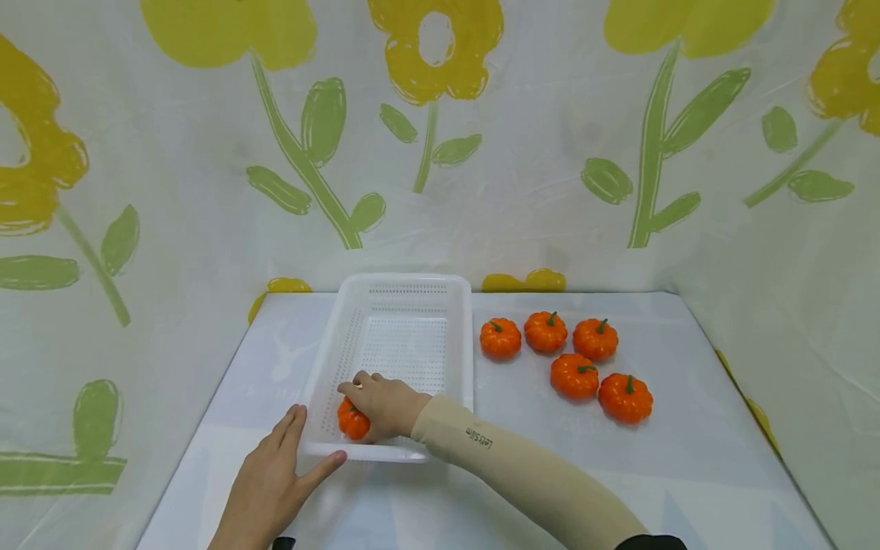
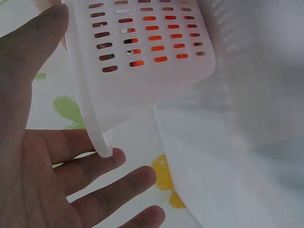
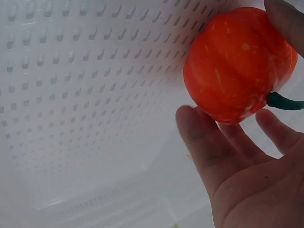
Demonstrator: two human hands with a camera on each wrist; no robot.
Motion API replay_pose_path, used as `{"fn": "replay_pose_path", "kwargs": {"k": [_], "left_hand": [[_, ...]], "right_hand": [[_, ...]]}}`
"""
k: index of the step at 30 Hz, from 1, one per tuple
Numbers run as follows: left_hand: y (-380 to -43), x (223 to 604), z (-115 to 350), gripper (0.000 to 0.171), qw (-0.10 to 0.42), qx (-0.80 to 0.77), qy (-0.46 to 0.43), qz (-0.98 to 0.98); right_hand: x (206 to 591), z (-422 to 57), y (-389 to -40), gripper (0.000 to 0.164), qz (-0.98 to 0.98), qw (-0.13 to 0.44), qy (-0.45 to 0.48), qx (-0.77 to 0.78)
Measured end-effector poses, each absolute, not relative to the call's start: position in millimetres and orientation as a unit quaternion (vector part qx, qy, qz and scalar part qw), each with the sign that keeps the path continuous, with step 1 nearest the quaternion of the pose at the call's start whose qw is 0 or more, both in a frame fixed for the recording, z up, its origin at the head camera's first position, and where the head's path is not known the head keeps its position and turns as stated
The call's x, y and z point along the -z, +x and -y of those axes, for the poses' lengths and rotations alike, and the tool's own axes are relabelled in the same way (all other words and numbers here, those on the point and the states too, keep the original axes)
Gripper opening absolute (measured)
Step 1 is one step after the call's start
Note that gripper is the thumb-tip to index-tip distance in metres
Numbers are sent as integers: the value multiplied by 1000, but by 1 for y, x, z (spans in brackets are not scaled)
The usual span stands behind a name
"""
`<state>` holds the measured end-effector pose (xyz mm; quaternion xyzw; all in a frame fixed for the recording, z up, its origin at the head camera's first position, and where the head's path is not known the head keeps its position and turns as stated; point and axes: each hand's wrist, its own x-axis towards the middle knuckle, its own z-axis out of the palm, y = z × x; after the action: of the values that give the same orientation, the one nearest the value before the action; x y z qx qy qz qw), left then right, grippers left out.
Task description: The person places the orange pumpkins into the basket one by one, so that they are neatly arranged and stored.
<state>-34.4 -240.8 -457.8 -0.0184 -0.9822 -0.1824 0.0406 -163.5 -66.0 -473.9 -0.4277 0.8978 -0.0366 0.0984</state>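
Note:
Inside the near left corner of a white perforated plastic basket [image 1: 462,367], my right hand [image 1: 388,405] holds a small orange pumpkin [image 1: 353,420]. The right wrist view shows that pumpkin [image 3: 237,66] with its green stem, the thumb at its upper side and the fingers [image 3: 204,137] along its lower side. My left hand [image 1: 264,477] is at the basket's near left corner with its fingers spread. In the left wrist view its thumb and fingertips lie at the basket rim [image 2: 90,118], and orange shows through the slots.
Several more orange pumpkins with green stems, among them one nearest the basket [image 1: 500,339] and one at the front right [image 1: 626,399], sit on the white table [image 1: 687,473] right of the basket. A flower-printed sheet [image 1: 522,168] hangs behind and at both sides.

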Motion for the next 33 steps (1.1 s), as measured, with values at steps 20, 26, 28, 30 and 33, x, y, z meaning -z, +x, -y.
{"fn": "replay_pose_path", "kwargs": {"k": [20,26,28,30,33], "left_hand": [[-33,461,242,106,41,185,-15,982],[-33,460,241,107,33,184,-10,982],[-34,461,241,108,32,182,-8,983],[-34,461,241,109,30,181,-7,983],[-34,461,241,109,31,182,-6,983]], "right_hand": [[453,50,-167,88,-898,98,-427,38],[437,32,-165,85,-899,104,-414,97],[431,23,-163,84,-898,98,-412,122],[425,14,-160,83,-896,82,-414,140],[417,0,-157,82,-892,51,-423,152]]}}
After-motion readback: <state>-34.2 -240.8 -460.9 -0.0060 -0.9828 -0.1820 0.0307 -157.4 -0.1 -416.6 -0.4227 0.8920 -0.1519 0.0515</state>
